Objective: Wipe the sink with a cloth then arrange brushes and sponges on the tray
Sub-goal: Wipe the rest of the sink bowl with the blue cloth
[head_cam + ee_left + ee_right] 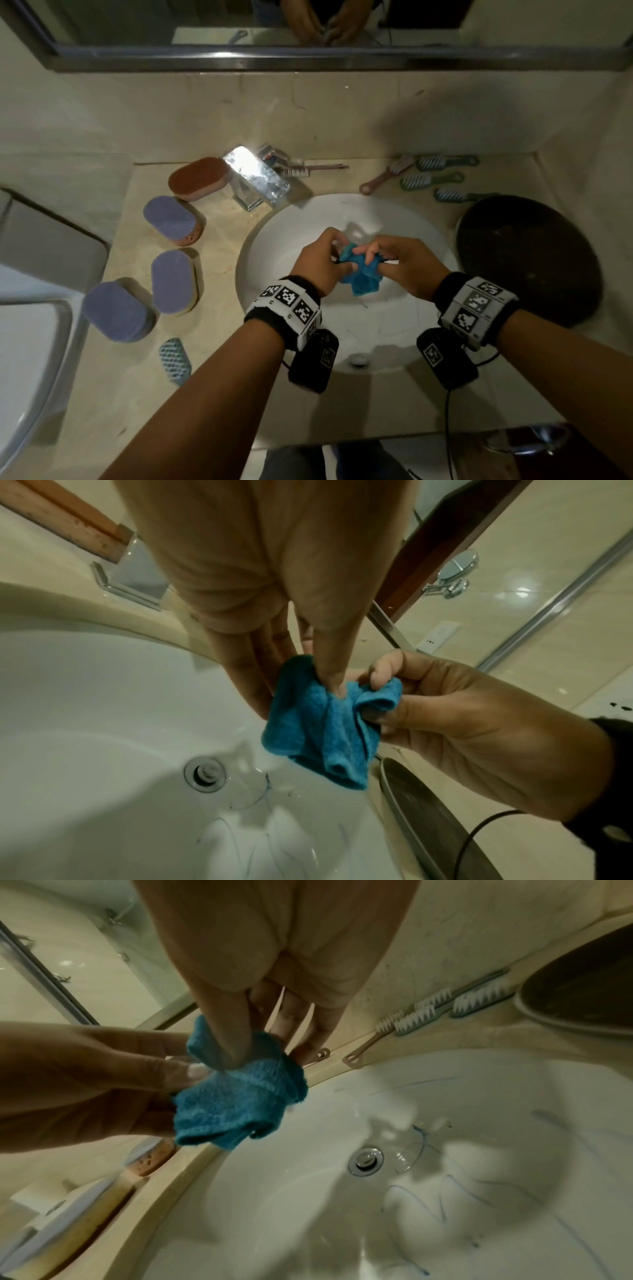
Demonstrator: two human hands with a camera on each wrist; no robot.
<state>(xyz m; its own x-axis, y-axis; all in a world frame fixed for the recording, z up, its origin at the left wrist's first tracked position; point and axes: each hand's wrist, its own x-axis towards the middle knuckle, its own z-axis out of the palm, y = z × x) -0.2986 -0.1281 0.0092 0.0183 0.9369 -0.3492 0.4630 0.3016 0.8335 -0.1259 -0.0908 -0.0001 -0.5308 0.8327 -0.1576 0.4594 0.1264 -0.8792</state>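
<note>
A small blue cloth [361,277] hangs bunched above the white sink [274,246], held from both sides. My left hand [320,262] pinches its left part, thumb pressed into the folds of the cloth [322,723]. My right hand [390,262] pinches its right part; thumb and fingers pinch the cloth [236,1102]. Blue pen marks streak the basin around the drain [365,1161]. Several sponges lie left of the sink, such as a purple one [169,219] and a brown one [197,176]. Several brushes [431,180] lie at the back right. A dark round tray [527,260] sits right of the sink.
A chrome tap [257,178] stands behind the basin with a brush [308,169] beside it. A small teal scrubber [174,359] lies on the counter front left. A mirror [308,27] runs along the back wall. A white toilet [30,342] is at the far left.
</note>
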